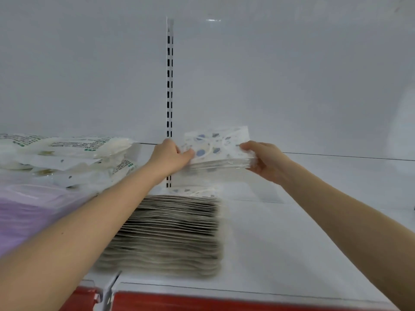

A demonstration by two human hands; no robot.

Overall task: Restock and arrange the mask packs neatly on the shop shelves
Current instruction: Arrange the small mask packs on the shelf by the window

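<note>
A small bundle of clear mask packs (219,151) printed with blue planets is held up at the back of the white shelf (292,239). My left hand (173,154) grips its left end and my right hand (262,159) grips its right end. Below the bundle, a long row of the same thin packs (173,234) stands on edge, running from the back of the shelf toward the front. The bundle hangs just above the far end of that row.
A loose heap of white mask packs with green print (67,153) lies at the left, with purple packs (29,212) in front of it. A slotted upright (169,86) runs up the white back wall. A red price rail (202,303) edges the shelf front.
</note>
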